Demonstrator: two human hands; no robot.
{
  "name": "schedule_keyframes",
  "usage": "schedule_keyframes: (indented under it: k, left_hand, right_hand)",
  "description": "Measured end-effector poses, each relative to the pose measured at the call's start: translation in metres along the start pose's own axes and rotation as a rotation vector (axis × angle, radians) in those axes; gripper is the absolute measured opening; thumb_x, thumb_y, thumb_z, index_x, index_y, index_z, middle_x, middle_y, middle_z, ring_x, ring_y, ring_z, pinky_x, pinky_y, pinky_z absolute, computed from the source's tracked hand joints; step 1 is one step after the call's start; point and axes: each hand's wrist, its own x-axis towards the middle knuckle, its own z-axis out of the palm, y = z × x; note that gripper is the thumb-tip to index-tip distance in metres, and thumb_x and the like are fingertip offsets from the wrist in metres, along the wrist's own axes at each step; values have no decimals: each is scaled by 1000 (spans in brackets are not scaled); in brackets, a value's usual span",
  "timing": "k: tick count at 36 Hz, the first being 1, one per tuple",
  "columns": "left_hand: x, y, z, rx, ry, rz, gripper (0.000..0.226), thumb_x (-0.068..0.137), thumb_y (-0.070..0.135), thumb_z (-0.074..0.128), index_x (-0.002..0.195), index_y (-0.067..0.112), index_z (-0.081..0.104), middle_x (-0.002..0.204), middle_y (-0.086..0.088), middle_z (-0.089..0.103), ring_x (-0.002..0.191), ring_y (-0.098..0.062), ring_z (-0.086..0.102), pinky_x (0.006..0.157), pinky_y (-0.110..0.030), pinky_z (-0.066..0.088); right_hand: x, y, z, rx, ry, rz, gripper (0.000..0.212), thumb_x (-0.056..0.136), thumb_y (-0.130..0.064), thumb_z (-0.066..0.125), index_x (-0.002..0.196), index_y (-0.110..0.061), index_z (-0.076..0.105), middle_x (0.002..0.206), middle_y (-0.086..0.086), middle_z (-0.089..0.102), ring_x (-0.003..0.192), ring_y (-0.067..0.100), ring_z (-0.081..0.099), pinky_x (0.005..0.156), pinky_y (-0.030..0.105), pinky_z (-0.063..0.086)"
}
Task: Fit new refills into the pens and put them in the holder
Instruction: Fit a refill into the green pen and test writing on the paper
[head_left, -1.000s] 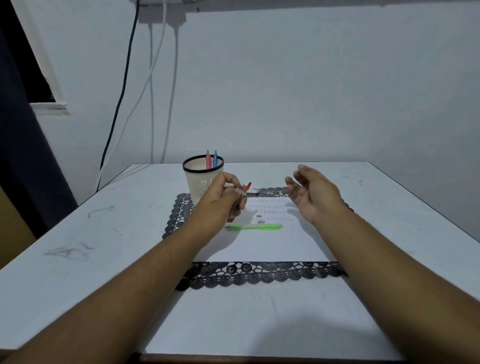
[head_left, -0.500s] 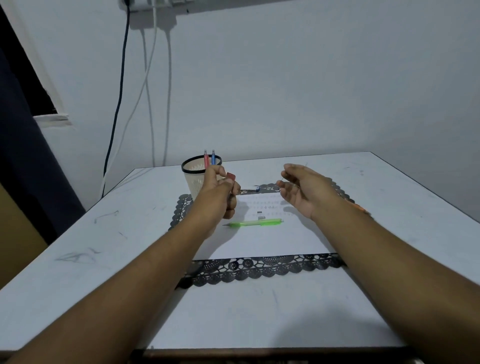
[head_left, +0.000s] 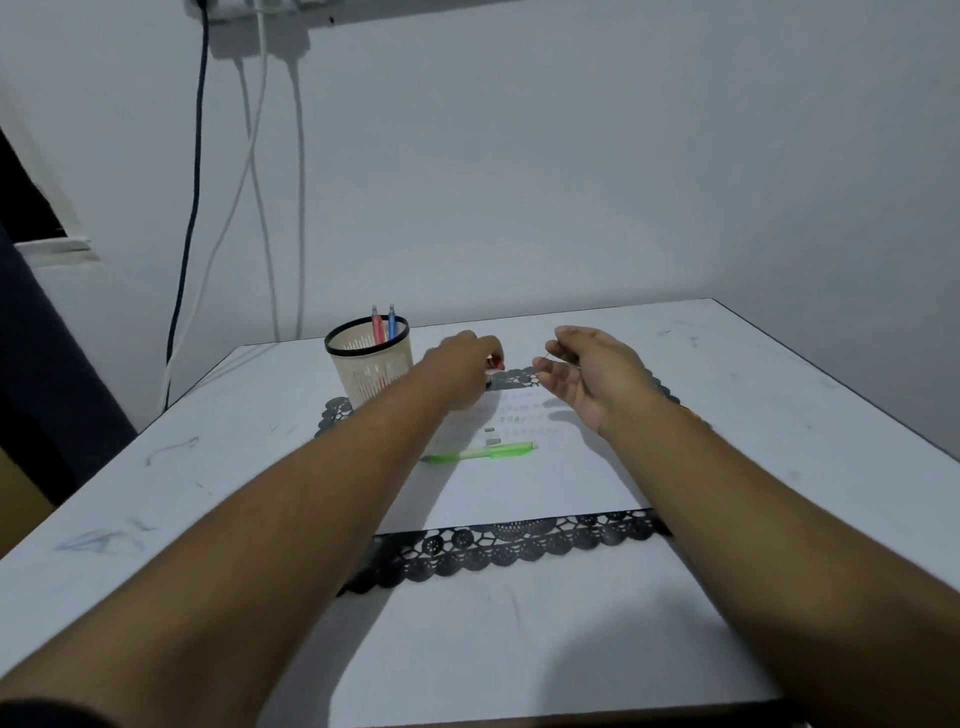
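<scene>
My left hand (head_left: 460, 366) grips a red pen (head_left: 497, 364) just right of the cream mesh holder (head_left: 366, 374); most of this pen is hidden by my fingers. A red pen (head_left: 377, 328) and a blue pen (head_left: 391, 326) stand in the holder. Palm turned up, my right hand (head_left: 589, 376) hovers beside the left hand and pinches a thin refill (head_left: 548, 356) between thumb and forefinger. A green pen (head_left: 483, 452) lies on the white paper (head_left: 519, 488), with small grey parts (head_left: 491, 436) just behind it.
A black lace mat (head_left: 519, 545) lies under the paper on the white table (head_left: 208, 467). Something orange (head_left: 691, 414) peeks out behind my right wrist. Cables (head_left: 260, 156) hang down the wall at the back left.
My left hand has moved forward and lowered with the red pen, from beside the holder's rim toward the mat's far edge. The right hand stayed nearly in place. The camera tilted up slightly.
</scene>
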Motion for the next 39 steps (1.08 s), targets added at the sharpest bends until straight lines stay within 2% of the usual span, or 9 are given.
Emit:
schedule_keyframes:
  k: [5,9,13,17,20,28,34,36,39]
  left_hand:
    - [15,0,8,38,-22,-61,29,98,16,60,125,26,59,122,-4,57,114,-27,53,92,-42,45]
    - [17,4,12,112,-37,-75,40,104,26,54,144,25,50,138,-9,51,127,-31,48,100,-44,41]
    - [5,7,4,18,-5,-16,48,100,7,52,144,24,49,140,-5,50,129,-27,46,103,-45,46]
    - [-26,7,-14,-82,84,48,46,95,-2,48,130,24,60,125,3,58,120,-20,52,98,-41,48]
    - [-56,2,-23,-140,143,100,33,97,6,52,121,25,65,114,7,60,107,-14,55,91,-34,49]
    - [-102,-3,-19,-76,224,223,13,103,24,55,112,23,65,98,12,57,90,-11,50,78,-33,42]
    - [-116,-14,-10,-83,233,242,21,101,40,46,106,28,63,96,13,59,88,-11,50,77,-34,41]
    - [-122,-13,-2,-118,246,201,23,99,44,44,104,30,61,96,15,58,90,-9,50,74,-29,42]
    - [-125,-14,3,-156,253,165,13,101,44,53,106,34,59,99,19,56,90,-2,47,72,-22,38]
  right_hand:
    - [6,2,-2,-8,-19,-18,7,103,-6,60,96,-6,60,82,10,62,58,20,66,53,29,59]
    - [8,1,-4,-14,-40,-32,8,102,-5,61,94,-5,62,83,11,63,62,22,67,58,29,60]
    - [10,2,-5,-37,-52,-34,6,101,-6,63,96,-5,64,85,12,63,64,25,68,60,32,61]
    - [11,2,-5,-98,-64,-48,6,100,-6,66,94,-6,64,86,12,63,64,26,68,63,34,62]
    - [10,4,-1,-153,-65,-65,5,98,-8,69,94,-7,65,88,12,62,62,24,69,67,37,63]
    - [3,4,-2,-117,-86,-111,8,97,-7,71,100,-1,67,84,12,61,60,22,67,65,38,64]
    - [5,7,-4,-175,-61,-136,5,97,-9,71,94,-5,69,85,12,61,61,22,66,68,42,64]
    - [7,9,-7,-192,-59,-134,5,96,-8,71,94,-5,69,87,13,62,61,23,66,69,41,64]
    - [10,9,-8,-236,-60,-149,4,96,-9,71,95,-5,71,89,13,63,64,25,68,67,39,63]
